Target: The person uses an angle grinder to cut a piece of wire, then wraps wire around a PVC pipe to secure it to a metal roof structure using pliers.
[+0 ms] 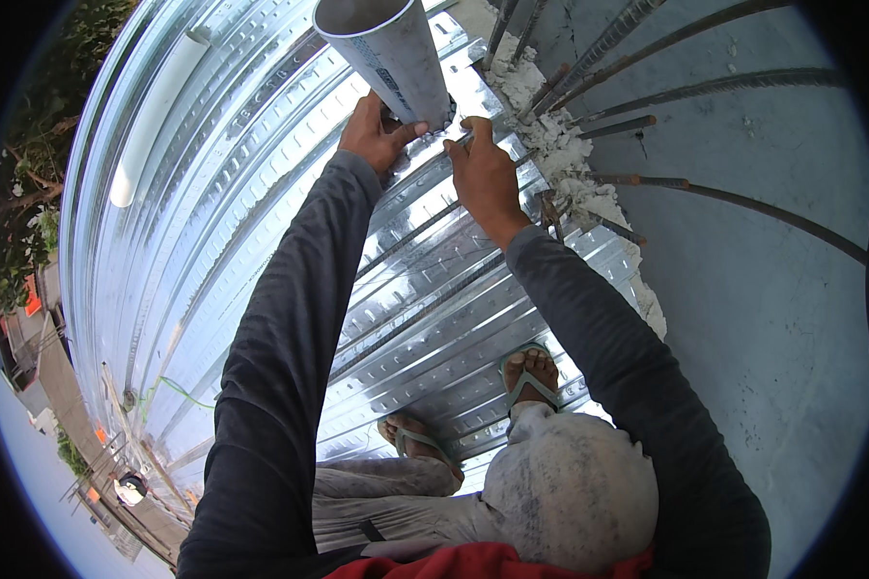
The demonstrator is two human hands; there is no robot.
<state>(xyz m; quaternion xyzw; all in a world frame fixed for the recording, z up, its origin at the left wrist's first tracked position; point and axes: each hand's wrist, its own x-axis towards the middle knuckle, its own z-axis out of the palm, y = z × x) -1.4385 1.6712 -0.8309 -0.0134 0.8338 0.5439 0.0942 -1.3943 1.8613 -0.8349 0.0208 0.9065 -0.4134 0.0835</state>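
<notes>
A grey plastic pipe (381, 53) stands at the top of the view on shiny ribbed metal decking (425, 289), with a dark, jagged edge around its foot. My left hand (377, 140) grips the foot of the pipe from the left, thumb across its front. Just right of that foot, my right hand (483, 179) hovers over or touches the decking, thumb and forefinger apart and the other fingers partly curled. I cannot make out anything in it. A thin steel bar (406, 338) runs diagonally along the decking.
A grey concrete wall (763, 338) with protruding bent rebar (782, 207) and crumbled concrete (579, 164) borders the right. A white pipe (159, 116) lies at left. My sandalled feet (531, 372) stand on the decking. A distant person (130, 487) and trees (19, 193) are beyond the left edge.
</notes>
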